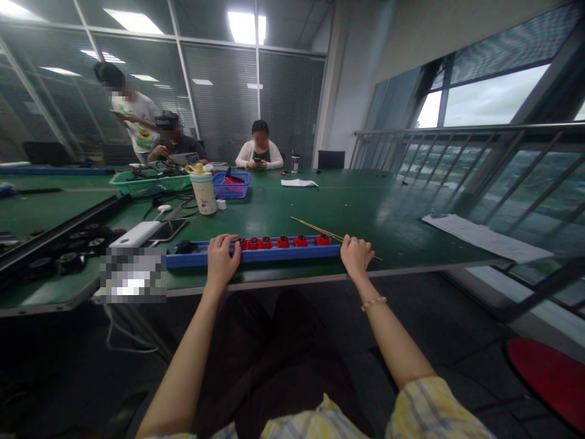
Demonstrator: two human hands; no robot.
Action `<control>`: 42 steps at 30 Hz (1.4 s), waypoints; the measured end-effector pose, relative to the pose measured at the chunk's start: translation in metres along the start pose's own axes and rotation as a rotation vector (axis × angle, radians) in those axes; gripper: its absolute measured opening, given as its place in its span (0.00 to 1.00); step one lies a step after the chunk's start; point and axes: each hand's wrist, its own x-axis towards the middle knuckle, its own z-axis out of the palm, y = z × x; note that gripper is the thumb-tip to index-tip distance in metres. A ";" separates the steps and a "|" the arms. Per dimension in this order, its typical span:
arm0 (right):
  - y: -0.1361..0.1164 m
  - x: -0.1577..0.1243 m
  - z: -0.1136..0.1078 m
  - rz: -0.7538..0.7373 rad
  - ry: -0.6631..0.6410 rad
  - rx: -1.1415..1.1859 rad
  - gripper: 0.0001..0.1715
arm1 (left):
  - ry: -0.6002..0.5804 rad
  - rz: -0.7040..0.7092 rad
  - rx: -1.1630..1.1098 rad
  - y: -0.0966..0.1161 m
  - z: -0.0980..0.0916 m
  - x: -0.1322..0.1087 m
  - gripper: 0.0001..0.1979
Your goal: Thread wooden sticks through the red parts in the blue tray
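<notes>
A long blue tray (283, 253) lies along the front edge of the green table, with several red and black parts (283, 242) lined up inside it. At its left end sits a round black part (185, 246). My left hand (223, 256) is closed over the tray's near wall, left of its middle, fingers curled over the top and partly hiding the row. My right hand (356, 253) is closed around the tray's right end. Behind that end, thin yellowish sticks (315, 226) lie slantwise, partly hidden by my right hand.
Left of the tray are a white power bank (136, 234), a phone (169, 230) and black round parts (70, 262). A cup (203, 194), a green basket (150, 185) and a blue basket (234, 188) stand farther back. Papers (484, 236) lie right. Three people are beyond the table.
</notes>
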 end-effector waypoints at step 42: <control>0.035 0.031 -0.026 0.065 -0.397 -0.183 0.15 | -0.003 0.007 0.014 -0.003 0.002 0.001 0.16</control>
